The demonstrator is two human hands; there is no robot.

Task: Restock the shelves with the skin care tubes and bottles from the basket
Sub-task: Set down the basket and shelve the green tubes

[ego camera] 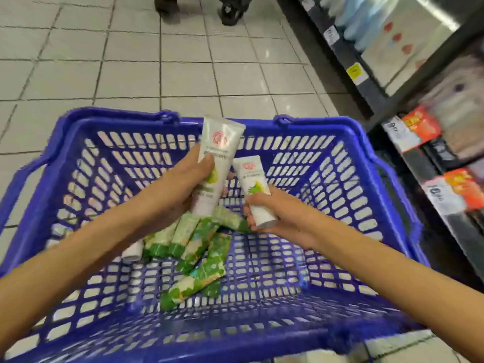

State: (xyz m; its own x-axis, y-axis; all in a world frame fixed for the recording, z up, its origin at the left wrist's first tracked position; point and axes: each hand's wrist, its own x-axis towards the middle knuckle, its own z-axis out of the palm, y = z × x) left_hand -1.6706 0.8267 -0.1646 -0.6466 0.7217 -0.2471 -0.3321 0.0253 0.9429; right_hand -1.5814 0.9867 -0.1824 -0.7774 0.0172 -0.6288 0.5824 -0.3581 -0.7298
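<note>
Looking down into blue basket point(209, 339), onto heap of green tubes point(199, 247) on its bottom. Gripping large white tube point(221, 148) upright above heap in left hand point(180, 189), fingers wrapped round. Holding small white tube point(251, 179) just beside it in right hand point(282, 213), fingers curled round. Noting shelves point(348, 61) at right.

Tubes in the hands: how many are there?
2: a large tube in the left hand, a small tube in the right hand. More may be hidden behind them.
</note>
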